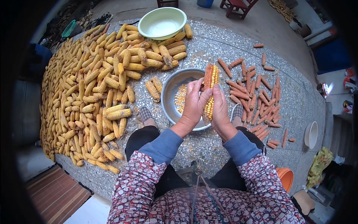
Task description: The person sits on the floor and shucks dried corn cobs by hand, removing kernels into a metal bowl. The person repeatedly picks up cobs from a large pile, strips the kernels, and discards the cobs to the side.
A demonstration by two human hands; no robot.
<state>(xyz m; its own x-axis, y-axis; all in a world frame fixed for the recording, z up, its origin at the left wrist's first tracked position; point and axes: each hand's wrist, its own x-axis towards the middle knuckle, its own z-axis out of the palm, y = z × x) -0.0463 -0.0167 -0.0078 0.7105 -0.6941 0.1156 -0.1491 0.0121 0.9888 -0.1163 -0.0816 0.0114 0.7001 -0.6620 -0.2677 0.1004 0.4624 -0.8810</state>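
Observation:
An ear of corn (214, 81), partly stripped, stands nearly upright between my hands, its left part bare reddish cob and its right part yellow kernels. My left hand (195, 98) holds it from the left, thumb on the cob. From the right, my right hand (221, 109) grips its lower part. Beneath them a metal basin (167, 107) holds loose kernels (180, 96); my hands and the ear hide part of it. Two ears of corn (153, 88) lie just left of the basin. Many bare cobs (249, 86) are scattered to the right.
A large heap of corn ears (92, 98) covers the floor at left. A pale green plastic basin (162, 23) rests at the heap's top edge. My feet in checked shoes (145, 114) flank the metal basin. A white bowl (311, 135) and an orange bucket (285, 179) are at right.

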